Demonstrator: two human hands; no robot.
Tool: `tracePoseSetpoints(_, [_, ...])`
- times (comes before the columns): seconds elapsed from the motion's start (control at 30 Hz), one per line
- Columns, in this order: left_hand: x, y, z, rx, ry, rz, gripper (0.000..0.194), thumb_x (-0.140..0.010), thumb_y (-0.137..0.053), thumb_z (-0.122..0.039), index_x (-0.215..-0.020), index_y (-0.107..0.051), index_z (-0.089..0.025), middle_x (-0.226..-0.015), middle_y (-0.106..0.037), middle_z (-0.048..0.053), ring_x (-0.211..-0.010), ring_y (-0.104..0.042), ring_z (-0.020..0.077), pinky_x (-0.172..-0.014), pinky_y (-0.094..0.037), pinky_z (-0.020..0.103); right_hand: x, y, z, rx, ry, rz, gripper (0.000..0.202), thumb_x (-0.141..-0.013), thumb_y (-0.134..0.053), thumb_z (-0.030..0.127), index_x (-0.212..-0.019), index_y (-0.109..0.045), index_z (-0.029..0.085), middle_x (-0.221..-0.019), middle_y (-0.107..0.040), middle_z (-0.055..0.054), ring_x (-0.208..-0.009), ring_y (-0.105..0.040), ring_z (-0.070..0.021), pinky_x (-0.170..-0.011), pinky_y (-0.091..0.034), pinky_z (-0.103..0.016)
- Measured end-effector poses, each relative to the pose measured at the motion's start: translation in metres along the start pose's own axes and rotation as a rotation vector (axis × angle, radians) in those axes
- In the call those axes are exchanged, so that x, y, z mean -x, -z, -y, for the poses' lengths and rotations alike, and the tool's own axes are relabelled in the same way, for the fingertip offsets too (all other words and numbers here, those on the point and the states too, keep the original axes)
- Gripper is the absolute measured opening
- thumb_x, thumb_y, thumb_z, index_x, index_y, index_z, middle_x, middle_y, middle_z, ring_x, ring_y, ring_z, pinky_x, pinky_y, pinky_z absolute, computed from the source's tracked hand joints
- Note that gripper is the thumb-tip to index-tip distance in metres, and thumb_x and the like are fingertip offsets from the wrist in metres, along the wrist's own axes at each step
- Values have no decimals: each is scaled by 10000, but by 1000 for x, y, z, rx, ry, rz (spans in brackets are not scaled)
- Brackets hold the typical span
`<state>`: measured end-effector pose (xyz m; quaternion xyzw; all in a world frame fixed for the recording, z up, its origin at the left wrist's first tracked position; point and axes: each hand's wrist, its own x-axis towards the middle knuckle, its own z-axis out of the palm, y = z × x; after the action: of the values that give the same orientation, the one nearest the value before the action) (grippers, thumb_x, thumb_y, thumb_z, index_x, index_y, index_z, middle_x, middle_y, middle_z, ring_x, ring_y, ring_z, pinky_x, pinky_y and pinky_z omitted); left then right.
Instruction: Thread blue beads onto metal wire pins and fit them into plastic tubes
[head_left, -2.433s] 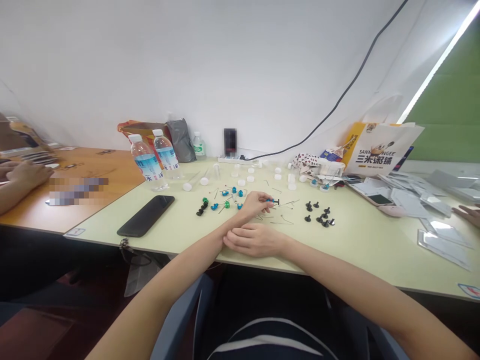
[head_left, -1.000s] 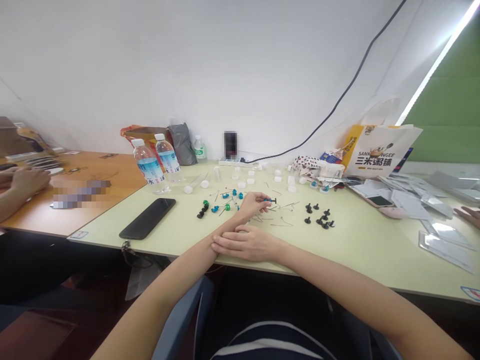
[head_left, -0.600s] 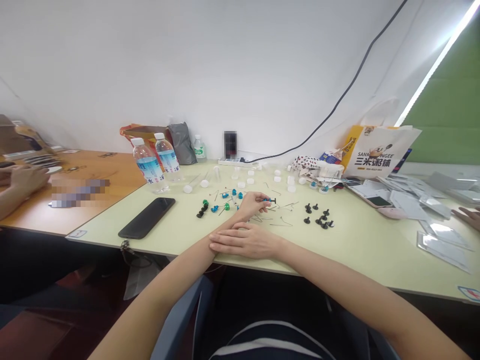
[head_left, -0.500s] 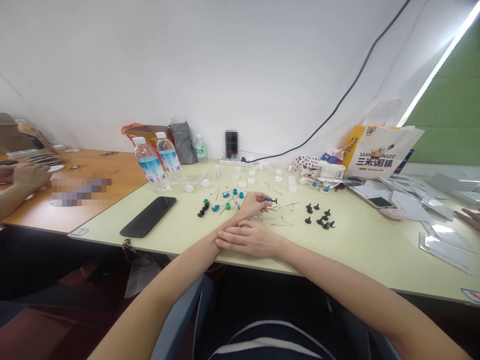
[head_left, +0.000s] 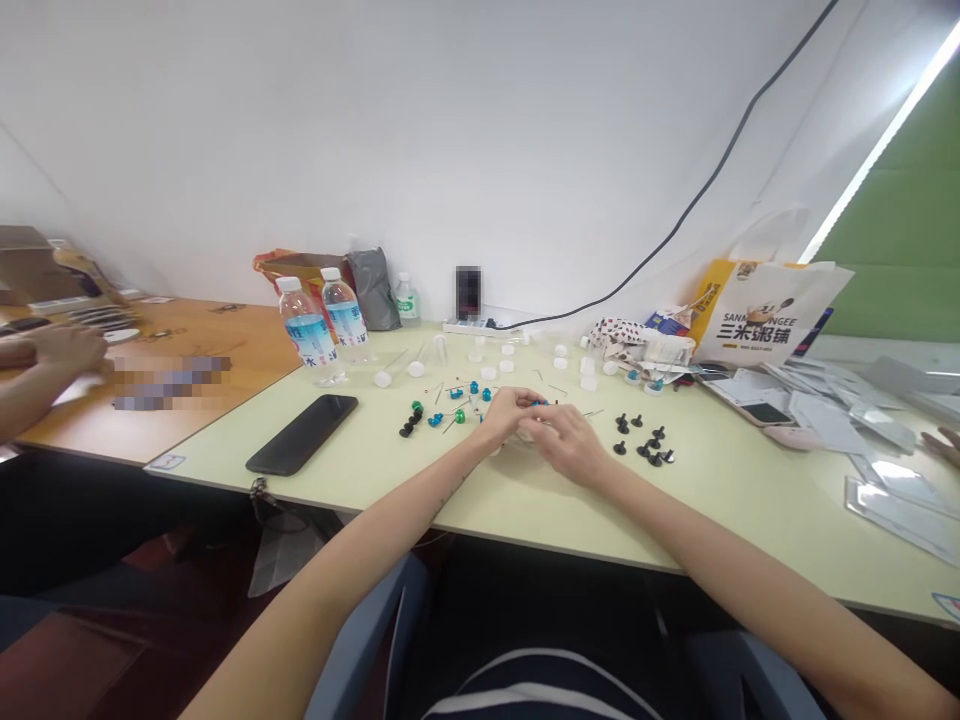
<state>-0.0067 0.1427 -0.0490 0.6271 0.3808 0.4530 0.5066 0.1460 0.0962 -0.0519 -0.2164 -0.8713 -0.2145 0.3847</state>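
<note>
Over the middle of the table, my left hand [head_left: 507,415] pinches a small blue part [head_left: 538,403]. My right hand [head_left: 571,443] has its fingers closed at the same part, and they hide most of it. Left of my hands lie several blue knob-like parts [head_left: 486,394], a green one [head_left: 460,416] and a row of small black pieces [head_left: 409,425]. Thin bent metal rods [head_left: 556,389] are scattered around. To the right stand several black screw-like pieces [head_left: 622,423] with wide flat heads.
A phone [head_left: 302,433] lies at the left, with water bottles [head_left: 311,340] behind it. White-capped clear tubes [head_left: 415,368] stand along the back. At the right are a paper bag [head_left: 772,310] and flat clear packets [head_left: 896,500]. Another person's hands [head_left: 64,355] are at the orange table.
My right hand has left my left wrist and moved up and right to the blue part. Its fingers now cover the black stem that stuck out. My left hand stays nearly in place.
</note>
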Motion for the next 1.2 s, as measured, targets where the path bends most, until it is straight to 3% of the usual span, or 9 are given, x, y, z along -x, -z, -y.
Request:
tracePoseSetpoints(0.17, [2,-2,-5,-35,25,11,226,-667,-687,-197,-854,-642,-79,-669,-658,59,-505,-589,98,-488,-442,197,15,4,-25,-174,-433,-47,292,-876,-444,270,-1150,-503,186,-1024,-491,-111,-876,-521,-205,-795,-441,-371])
tracePoseSetpoints(0.3, [3,-3,-10,-59,69,-32,207,-677,-684,-180,-856,-639,-85,-604,-640,36,-504,-590,96,-473,-436,184,18,-6,-39,-389,-616,-33,328,-845,-500,325,-1147,-512,198,-973,-474,-67,-690,-515,-143,-666,-482,-320])
tracePoseSetpoints(0.4, [2,-3,-10,-60,64,-33,212,-672,-692,-182,-850,-640,-78,-575,-627,28,-504,-591,98,-469,-434,180,20,-12,-45,-521,-670,-17,355,-804,-556,330,-1129,-530,191,-983,-482,-65,-660,-531,-125,-620,-496,-302])
tracePoseSetpoints(0.57, [0,-3,-7,-50,27,6,263,-650,-714,-214,-858,-644,-70,-624,-642,46,-488,-587,100,-463,-428,190,19,-10,-43,-683,-706,-45,360,-766,-592,291,-1108,-537,191,-944,-575,-57,-771,-606,-158,-727,-519,-339])
tracePoseSetpoints(0.83, [1,-3,-5,-66,20,27,264,-650,-716,-238,-851,-655,-78,-637,-646,54,-506,-585,102,-484,-436,195,15,-9,-36,-681,-745,-54,182,-751,-590,301,-894,-619,193,-807,-661,-35,-722,-639,-180,-682,-524,-332])
tracePoseSetpoints(1.2, [5,-5,-7,-103,9,30,241,-662,-702,-218,-852,-656,-76,-647,-646,62,-498,-581,103,-488,-444,202,15,-6,-33,-771,-850,-35,188,-729,-601,281,-876,-653,176,-777,-690,-44,-641,-655,-184,-651,-541,-338])
